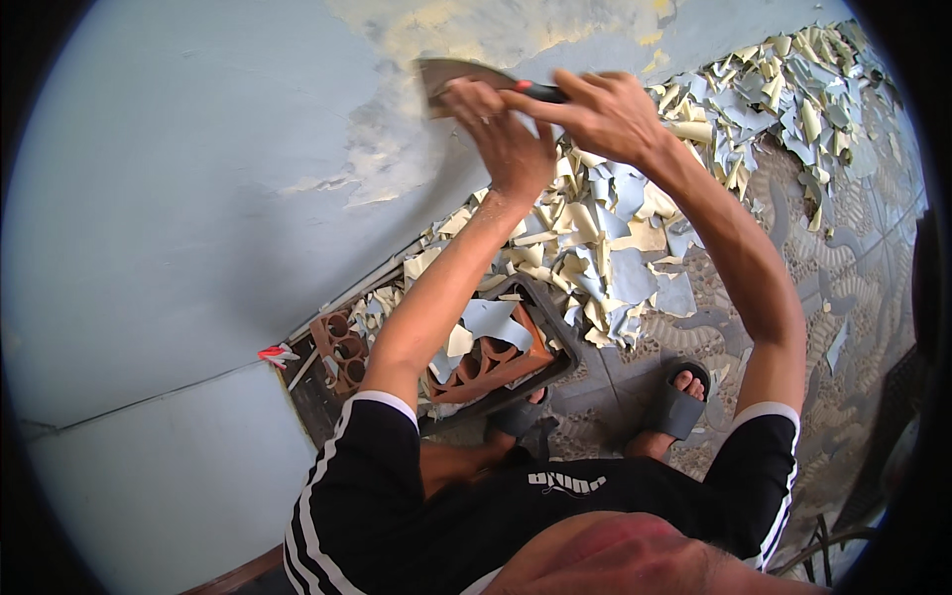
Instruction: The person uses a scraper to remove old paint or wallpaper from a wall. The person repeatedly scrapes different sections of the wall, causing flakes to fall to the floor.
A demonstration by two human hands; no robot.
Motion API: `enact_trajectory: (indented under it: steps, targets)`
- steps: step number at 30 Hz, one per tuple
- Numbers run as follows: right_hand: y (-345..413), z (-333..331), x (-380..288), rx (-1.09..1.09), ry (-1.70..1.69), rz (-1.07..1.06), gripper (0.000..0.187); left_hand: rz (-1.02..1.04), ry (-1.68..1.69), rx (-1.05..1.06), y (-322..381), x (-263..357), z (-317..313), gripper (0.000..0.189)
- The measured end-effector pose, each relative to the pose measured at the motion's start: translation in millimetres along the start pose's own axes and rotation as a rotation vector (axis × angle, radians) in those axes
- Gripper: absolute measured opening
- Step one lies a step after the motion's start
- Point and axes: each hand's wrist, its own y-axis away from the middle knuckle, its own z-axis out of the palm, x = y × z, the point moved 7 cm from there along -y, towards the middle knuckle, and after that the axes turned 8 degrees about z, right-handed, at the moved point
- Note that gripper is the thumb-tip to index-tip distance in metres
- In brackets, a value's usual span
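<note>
A wide-bladed scraper (465, 73) with a black and red handle lies against the light blue wall (186, 149), its broad edge pointing left. My right hand (613, 111) grips the handle, the index finger stretched along it towards the blade. Over the lower part of the blade, my left hand (509, 149) holds it with bent fingers; both hands are slightly blurred. Around the blade the paint is patchy, and a bare cream and yellow area (468, 30) shows above it. Whether the blade's edge is under a paint flake cannot be made out.
Curled blue and cream paint flakes (595, 216) heap along the wall's foot on the patterned tile floor (811, 245). Below my left arm, a dark tub (569, 361) holds hollow clay bricks (513, 364). A red and white object (277, 355) sits at a wall ledge. My sandalled feet (677, 401) stand beside the tub.
</note>
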Motion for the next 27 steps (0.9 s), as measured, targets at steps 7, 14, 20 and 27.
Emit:
enact_trajectory:
  steps: [7, 14, 20, 27]
  targets:
    - [8, -8, -2, -0.053, -0.037, 0.006, 0.075, 0.043, 0.117, -0.153, 17, -7, -16, 0.093]
    - [72, -13, 48, -0.119, 0.097, 0.217, 0.069, 0.055, 0.359, -0.208, -6, 45, 0, 0.076]
    - [72, 6, 36, 0.005, 0.045, 0.190, 0.071, 0.025, 0.331, -0.207, -4, 31, -9, 0.076]
    - [-1, -9, -2, 0.061, -0.008, 0.037, 0.072, -0.089, 0.114, 0.007, -5, 1, -27, 0.081]
